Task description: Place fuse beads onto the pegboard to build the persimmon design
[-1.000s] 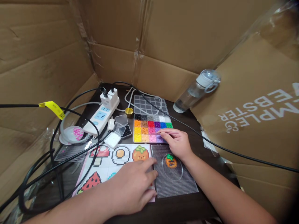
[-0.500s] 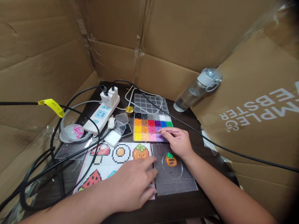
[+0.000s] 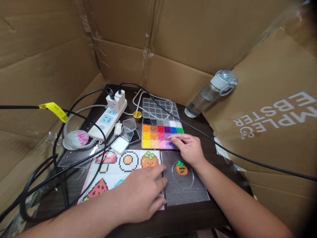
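Note:
My right hand (image 3: 190, 148) pinches a pair of tweezers (image 3: 170, 138), whose tips reach over the pink and purple compartments of the bead box (image 3: 146, 136). Whether a bead sits in the tips is too small to tell. Spread fingers of my left hand (image 3: 146, 191) lie on the pattern sheet (image 3: 111, 178), at the left edge of the clear pegboard (image 3: 200, 195). On that pegboard lies a small orange bead figure (image 3: 181, 169) with a green top. The sheet's printed persimmon (image 3: 149, 159) shows just beyond my left fingers.
A white power strip (image 3: 106, 120) with plugs stands at the left, among looping black cables (image 3: 55, 158). Small boxes of white beads (image 3: 119, 144) and black beads (image 3: 135, 136) are near it. A dish of pink beads (image 3: 80, 138) lies farther left. A water bottle (image 3: 206, 96) leans against cardboard walls (image 3: 183, 36).
The view has shifted very slightly. Both hands stay almost where they were, with the tweezers still over the bead box.

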{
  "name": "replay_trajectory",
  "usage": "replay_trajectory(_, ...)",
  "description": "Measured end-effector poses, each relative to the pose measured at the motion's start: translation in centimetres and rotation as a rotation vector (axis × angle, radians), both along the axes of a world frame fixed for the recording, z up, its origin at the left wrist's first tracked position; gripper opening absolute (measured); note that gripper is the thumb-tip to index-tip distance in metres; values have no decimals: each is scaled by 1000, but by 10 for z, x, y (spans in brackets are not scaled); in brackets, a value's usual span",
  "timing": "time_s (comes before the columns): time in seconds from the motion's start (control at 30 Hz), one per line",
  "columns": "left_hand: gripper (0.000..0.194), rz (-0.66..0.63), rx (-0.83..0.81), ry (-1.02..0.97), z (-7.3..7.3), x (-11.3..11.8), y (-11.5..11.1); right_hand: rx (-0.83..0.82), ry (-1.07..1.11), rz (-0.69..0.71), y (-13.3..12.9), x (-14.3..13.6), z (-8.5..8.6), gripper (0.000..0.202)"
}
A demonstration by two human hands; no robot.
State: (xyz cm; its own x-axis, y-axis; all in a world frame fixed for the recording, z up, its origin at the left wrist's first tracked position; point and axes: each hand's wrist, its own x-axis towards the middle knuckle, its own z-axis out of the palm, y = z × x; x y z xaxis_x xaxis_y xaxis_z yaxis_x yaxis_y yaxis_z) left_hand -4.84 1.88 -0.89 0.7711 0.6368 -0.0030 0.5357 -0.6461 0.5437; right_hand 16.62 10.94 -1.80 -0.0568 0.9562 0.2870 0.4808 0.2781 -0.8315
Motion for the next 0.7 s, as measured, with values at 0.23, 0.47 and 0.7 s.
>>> replay_trajectory(0.23,35,-4,14,-15,-1,0,-1,2,-2,3,0,-1,1,16)
replay_trajectory(0.47,35,-7,19,-27,-3,0,1,-7,7,2,0,-1,0,17)
replay_trajectory(0.7,34,-2,13,-34,-3,0,0,-10,3,-11,0,-1,2,17)
